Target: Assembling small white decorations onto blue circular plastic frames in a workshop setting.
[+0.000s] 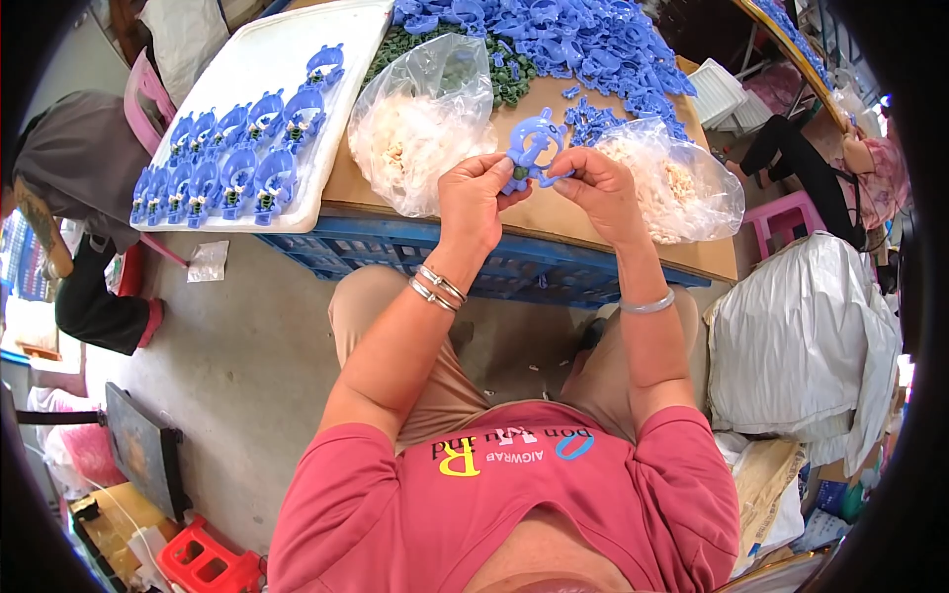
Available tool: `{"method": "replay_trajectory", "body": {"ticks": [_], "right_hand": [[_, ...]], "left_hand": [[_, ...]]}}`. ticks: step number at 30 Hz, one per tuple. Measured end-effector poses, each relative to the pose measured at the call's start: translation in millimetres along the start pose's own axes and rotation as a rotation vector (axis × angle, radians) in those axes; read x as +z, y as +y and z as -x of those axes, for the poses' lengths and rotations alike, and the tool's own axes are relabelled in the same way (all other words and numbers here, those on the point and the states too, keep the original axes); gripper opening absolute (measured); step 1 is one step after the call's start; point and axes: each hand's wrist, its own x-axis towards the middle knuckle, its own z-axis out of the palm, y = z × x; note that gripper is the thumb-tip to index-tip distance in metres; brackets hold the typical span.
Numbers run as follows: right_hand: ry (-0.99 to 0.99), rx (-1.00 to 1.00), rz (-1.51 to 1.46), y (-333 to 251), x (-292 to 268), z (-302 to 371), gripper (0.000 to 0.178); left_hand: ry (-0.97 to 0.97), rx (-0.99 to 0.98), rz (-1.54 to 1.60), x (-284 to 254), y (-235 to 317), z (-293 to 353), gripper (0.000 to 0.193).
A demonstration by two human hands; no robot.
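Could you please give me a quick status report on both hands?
Left hand: gripping blue plastic figure. Right hand: pinching at its lower right. Nothing visibly blocking.

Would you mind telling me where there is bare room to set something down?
The white tray has bare room behind its blue pieces; the brown board shows between left hand and right hand. A left bag and right bag flank that; green pieces and a blue heap crowd the far side.
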Motion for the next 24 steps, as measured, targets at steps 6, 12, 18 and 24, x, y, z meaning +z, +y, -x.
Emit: {"method": "replay_trajectory", "body": {"ticks": [6,12,18,24], "right_hand": [[0.088,-0.174,0.428,-15,12,-1,0.016],[0.115,-0.414,0.491,-9,5,-3,0.025],[0.114,-0.360,0.410,3,1,-3,0.031],[0.184,-0.357,0.467,5,4,-5,0.037]], "left_hand": [[-0.010,0.080,-0.080,-2,-2,0,0.010],[-0.053,-0.005,-0.014,4,2,5,0.010],[-0.060,0.064,-0.081,3,-2,5,0.011],[-0.045,0.046,-0.053,2,-5,5,0.012]]}}
